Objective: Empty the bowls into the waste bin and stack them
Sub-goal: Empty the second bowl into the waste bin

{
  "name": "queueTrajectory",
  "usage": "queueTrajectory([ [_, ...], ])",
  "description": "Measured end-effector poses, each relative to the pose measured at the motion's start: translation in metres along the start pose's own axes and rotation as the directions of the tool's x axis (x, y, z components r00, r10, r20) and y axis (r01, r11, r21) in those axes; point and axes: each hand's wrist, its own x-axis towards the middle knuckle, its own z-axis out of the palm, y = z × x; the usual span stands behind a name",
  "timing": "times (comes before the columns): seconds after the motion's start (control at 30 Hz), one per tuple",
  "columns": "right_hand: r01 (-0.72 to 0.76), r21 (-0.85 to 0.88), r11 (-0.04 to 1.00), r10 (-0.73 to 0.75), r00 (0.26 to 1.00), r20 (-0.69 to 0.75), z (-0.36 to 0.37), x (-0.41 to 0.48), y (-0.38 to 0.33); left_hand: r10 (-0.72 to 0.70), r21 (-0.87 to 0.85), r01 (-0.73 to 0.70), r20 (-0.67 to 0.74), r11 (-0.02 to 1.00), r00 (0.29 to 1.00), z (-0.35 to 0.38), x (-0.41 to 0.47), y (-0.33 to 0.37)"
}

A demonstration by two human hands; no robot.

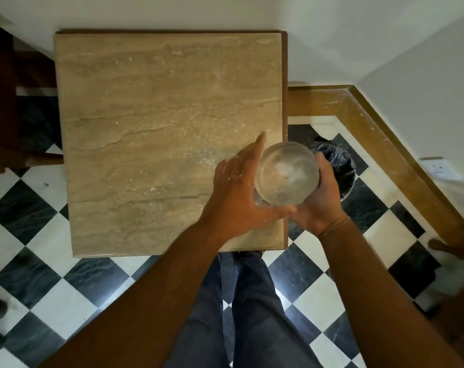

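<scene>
At the tabletop's (146, 115) four-o'clock corner, both hands' grip closes round clear glass bowls (286, 173), left hand (236, 192) and right hand (320, 200) seemingly stacking; next, set them down steadily.

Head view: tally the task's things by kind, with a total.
Clear glass bowl, with white residue, held between left hand and right hand: 1
Waste bin with black liner, on the floor beside the table: 1
Total: 2

Clear glass bowl (286, 173), upright, white residue inside
</scene>
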Motion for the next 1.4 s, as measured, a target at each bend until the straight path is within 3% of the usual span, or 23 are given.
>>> queueTrajectory([
  [0.07, 0.108, -0.035, 0.994, -0.112, 0.978, -0.174, -0.009, -0.007, -0.012, -0.086, -0.008, 0.085, -0.069, 0.996, 0.994, 0.001, 0.000, -0.010],
  [0.13, 0.196, -0.273, 0.942, -0.286, 0.892, -0.349, -0.017, -0.015, -0.023, -0.182, 0.033, 0.191, -0.180, 0.981, 0.967, -0.004, -0.002, -0.031],
  [0.17, 0.217, -0.451, 0.866, -0.407, 0.830, -0.382, -0.024, -0.021, -0.028, -0.225, 0.063, 0.246, -0.234, 0.967, 0.946, -0.008, -0.004, -0.044],
  [0.27, 0.321, -0.822, 0.470, -0.787, 0.574, -0.226, -0.056, -0.036, -0.038, -0.336, 0.140, 0.405, -0.354, 0.903, 0.873, -0.019, -0.015, -0.081],
  [0.33, 0.260, -0.937, 0.233, -0.899, 0.425, -0.105, -0.082, -0.027, -0.040, -0.354, 0.193, 0.456, -0.402, 0.869, 0.845, -0.023, -0.023, -0.099],
  [0.37, 0.155, -0.967, 0.201, -0.898, 0.424, -0.119, -0.092, -0.015, -0.040, -0.358, 0.226, 0.474, -0.412, 0.851, 0.838, -0.024, -0.026, -0.105],
  [0.47, -0.202, -0.931, 0.304, -0.715, 0.598, -0.363, -0.108, 0.020, -0.030, -0.360, 0.313, 0.487, -0.385, 0.816, 0.850, -0.026, -0.036, -0.118],
  [0.53, -0.291, -0.929, 0.229, -0.702, 0.611, -0.365, -0.120, 0.031, -0.028, -0.348, 0.346, 0.482, -0.382, 0.805, 0.856, -0.024, -0.040, -0.125],
  [0.67, -0.175, -0.946, 0.275, -0.841, 0.432, -0.324, -0.125, 0.024, -0.035, -0.359, 0.368, 0.507, -0.400, 0.779, 0.843, -0.019, -0.050, -0.133],
  [0.77, -0.118, -0.979, 0.168, -0.931, 0.309, -0.197, -0.117, 0.013, -0.034, -0.364, 0.362, 0.503, -0.387, 0.785, 0.847, -0.014, -0.054, -0.134],
  [0.83, -0.123, -0.971, 0.204, -0.890, 0.389, -0.236, -0.117, 0.021, -0.029, -0.373, 0.363, 0.510, -0.385, 0.780, 0.844, -0.011, -0.057, -0.135],
  [0.9, -0.186, -0.912, 0.365, -0.765, 0.499, -0.407, -0.114, 0.029, -0.024, -0.380, 0.367, 0.516, -0.383, 0.774, 0.842, -0.010, -0.062, -0.135],
  [0.97, -0.187, -0.916, 0.355, -0.789, 0.466, -0.401, -0.113, 0.033, -0.028, -0.384, 0.364, 0.518, -0.382, 0.774, 0.841, -0.008, -0.062, -0.134],
  [1.03, -0.127, -0.969, 0.211, -0.895, 0.374, -0.244, -0.108, 0.033, -0.037, -0.391, 0.349, 0.531, -0.397, 0.772, 0.830, -0.006, -0.063, -0.135],
  [1.07, -0.145, -0.978, 0.153, -0.911, 0.363, -0.196, -0.108, 0.035, -0.037, -0.393, 0.348, 0.536, -0.404, 0.769, 0.826, -0.005, -0.065, -0.135],
  [1.1, -0.166, -0.974, 0.153, -0.890, 0.405, -0.208, -0.106, 0.036, -0.034, -0.398, 0.351, 0.542, -0.405, 0.764, 0.823, -0.003, -0.065, -0.135],
  [1.17, -0.285, -0.917, 0.281, -0.744, 0.539, -0.395, -0.109, 0.036, -0.019, -0.406, 0.362, 0.532, -0.371, 0.765, 0.835, -0.001, -0.067, -0.133],
  [1.2, -0.325, -0.887, 0.327, -0.708, 0.537, -0.458, -0.111, 0.034, -0.014, -0.405, 0.364, 0.525, -0.357, 0.770, 0.842, -0.001, -0.068, -0.131],
  [1.23, -0.307, -0.901, 0.307, -0.743, 0.514, -0.428, -0.111, 0.033, -0.016, -0.404, 0.363, 0.525, -0.358, 0.770, 0.841, 0.000, -0.068, -0.131],
  [1.3, -0.134, -0.960, 0.246, -0.865, 0.416, -0.279, -0.106, 0.037, -0.031, -0.394, 0.355, 0.532, -0.392, 0.769, 0.832, 0.001, -0.065, -0.132],
  [1.33, -0.115, -0.976, 0.185, -0.905, 0.367, -0.215, -0.107, 0.041, -0.033, -0.390, 0.357, 0.534, -0.402, 0.766, 0.828, 0.001, -0.064, -0.132],
  [1.37, -0.134, -0.981, 0.143, -0.916, 0.357, -0.182, -0.110, 0.044, -0.033, -0.391, 0.360, 0.537, -0.404, 0.763, 0.827, 0.002, -0.062, -0.131],
  [1.4, -0.163, -0.973, 0.163, -0.883, 0.416, -0.217, -0.114, 0.048, -0.030, -0.397, 0.362, 0.537, -0.394, 0.762, 0.829, 0.002, -0.060, -0.130],
])
